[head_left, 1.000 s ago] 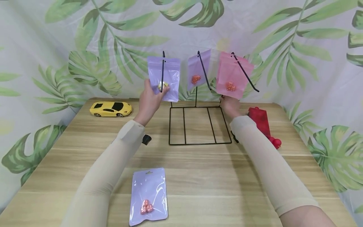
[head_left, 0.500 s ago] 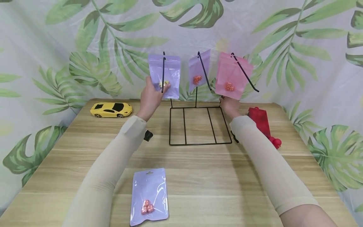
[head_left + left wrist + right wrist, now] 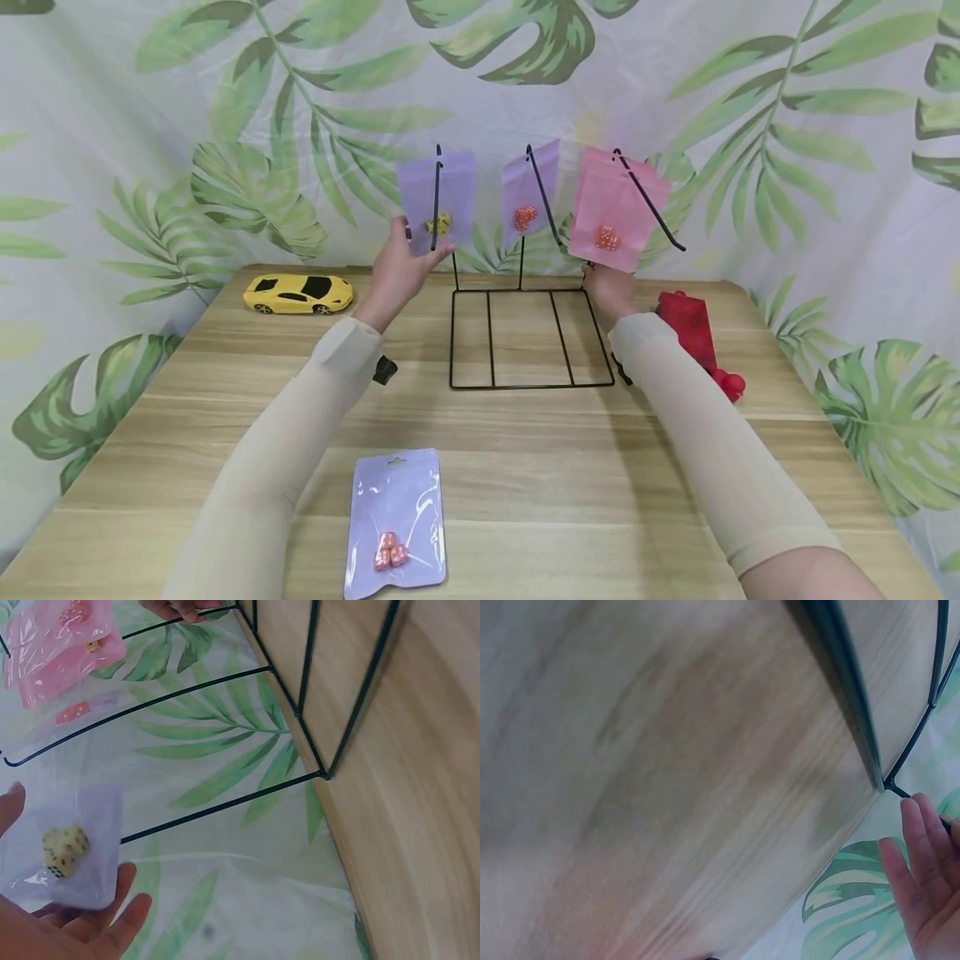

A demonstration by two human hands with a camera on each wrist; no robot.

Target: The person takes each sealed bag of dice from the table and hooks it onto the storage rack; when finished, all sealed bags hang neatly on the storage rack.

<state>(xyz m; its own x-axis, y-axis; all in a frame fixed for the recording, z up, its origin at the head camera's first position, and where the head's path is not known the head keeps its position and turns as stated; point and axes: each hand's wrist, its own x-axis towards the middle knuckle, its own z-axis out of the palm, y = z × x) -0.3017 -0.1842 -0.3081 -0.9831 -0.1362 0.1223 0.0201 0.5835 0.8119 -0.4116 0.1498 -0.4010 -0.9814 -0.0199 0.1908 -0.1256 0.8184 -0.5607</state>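
A black wire display rack (image 3: 531,387) stands at the back of the table, with three hooks. On its left hook hangs a purple zip bag (image 3: 459,187) with yellow dice (image 3: 66,849) inside. My left hand (image 3: 397,275) is at this bag's lower part, fingers spread behind it and thumb apart from the plastic. Low on the rack's right upright, my right hand (image 3: 609,287) grips the wire between thumb and fingers. Another purple bag (image 3: 517,183) with red dice is on the middle hook. Pink bags (image 3: 626,200) with dice hang on the right hook, above my right hand.
A purple bag (image 3: 397,496) with reddish dice lies flat at the table's front. The yellow toy car (image 3: 298,294) sits at the back left. A red item (image 3: 686,329) lies right of the rack, partly behind my sleeve. A small black object (image 3: 385,369) shows beside my left sleeve.
My left hand pushed the yellow-dice bag slightly back along the left hook, and its thumb has come off the bag's front. My right hand stays on the rack.
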